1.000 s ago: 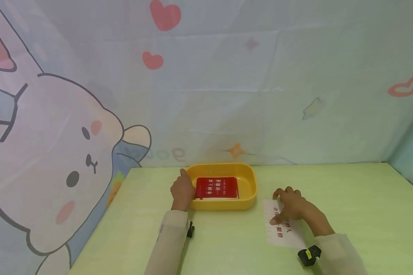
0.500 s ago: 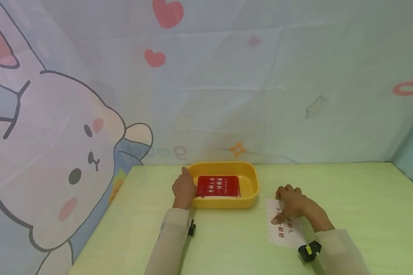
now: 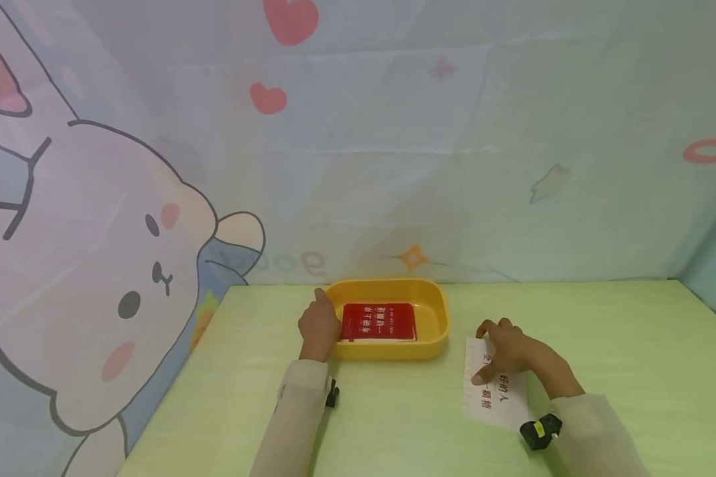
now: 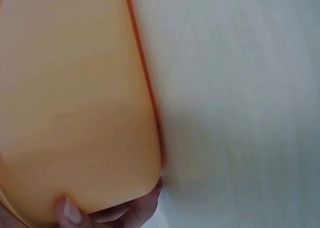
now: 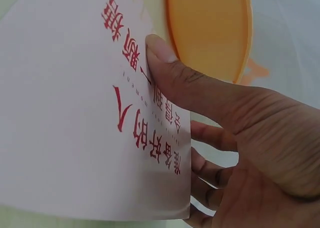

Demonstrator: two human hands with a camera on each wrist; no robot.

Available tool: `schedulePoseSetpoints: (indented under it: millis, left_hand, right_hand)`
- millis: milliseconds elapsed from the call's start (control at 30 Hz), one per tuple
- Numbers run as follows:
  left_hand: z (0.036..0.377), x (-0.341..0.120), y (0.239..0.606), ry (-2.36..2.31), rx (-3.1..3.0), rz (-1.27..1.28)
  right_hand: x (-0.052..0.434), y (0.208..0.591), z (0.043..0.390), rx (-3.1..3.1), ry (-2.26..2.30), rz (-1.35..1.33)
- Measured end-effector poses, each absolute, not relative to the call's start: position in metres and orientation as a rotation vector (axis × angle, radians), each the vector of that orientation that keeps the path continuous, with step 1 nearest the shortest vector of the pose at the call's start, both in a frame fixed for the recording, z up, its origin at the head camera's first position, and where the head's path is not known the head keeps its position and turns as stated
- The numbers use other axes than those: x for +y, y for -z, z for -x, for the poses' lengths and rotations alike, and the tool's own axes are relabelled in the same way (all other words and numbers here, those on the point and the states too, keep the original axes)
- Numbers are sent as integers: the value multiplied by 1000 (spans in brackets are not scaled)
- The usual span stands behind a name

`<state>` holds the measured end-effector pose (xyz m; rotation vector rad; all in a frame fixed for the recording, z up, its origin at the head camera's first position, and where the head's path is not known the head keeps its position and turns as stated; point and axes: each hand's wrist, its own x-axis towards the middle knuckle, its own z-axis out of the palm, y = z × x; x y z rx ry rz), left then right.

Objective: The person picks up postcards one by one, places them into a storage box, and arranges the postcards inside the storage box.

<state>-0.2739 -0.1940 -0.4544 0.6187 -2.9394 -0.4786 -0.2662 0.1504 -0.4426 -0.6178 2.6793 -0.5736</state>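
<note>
A yellow plastic tray (image 3: 388, 352) stands at the back of the table, with a red card (image 3: 378, 321) with white lettering lying on a white-edged one inside. My left hand (image 3: 319, 326) holds the tray's left end; in the left wrist view its thumb (image 4: 70, 213) lies on the tray's wall and the other fingers curl by the lower corner. Right of the tray, my right hand (image 3: 507, 351) pinches a white card (image 3: 498, 407) with red characters. In the right wrist view the thumb presses the card's printed face and the other fingers are at its edge, partly hidden behind it.
The pale green table (image 3: 394, 424) ends at a hanging cloth backdrop (image 3: 364, 165) with a cartoon rabbit and hearts, just behind the tray. A small black device (image 3: 541, 431) sits on the right wrist, and another (image 3: 332, 393) on the left.
The white card has shifted slightly away from me and tilted a little with my right hand. My left hand and the tray have stayed in place, while the head view has moved slightly.
</note>
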Motion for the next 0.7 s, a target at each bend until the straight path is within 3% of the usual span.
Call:
schedulePoseSetpoints:
  millis: [467,700]
  left_hand:
    - [273,-195,455,490,-2930,-599]
    - [273,-194,454,482,-2933,-613]
  right_hand:
    - [155,444,269,2513,799,662]
    - [154,444,269,2407,927,548]
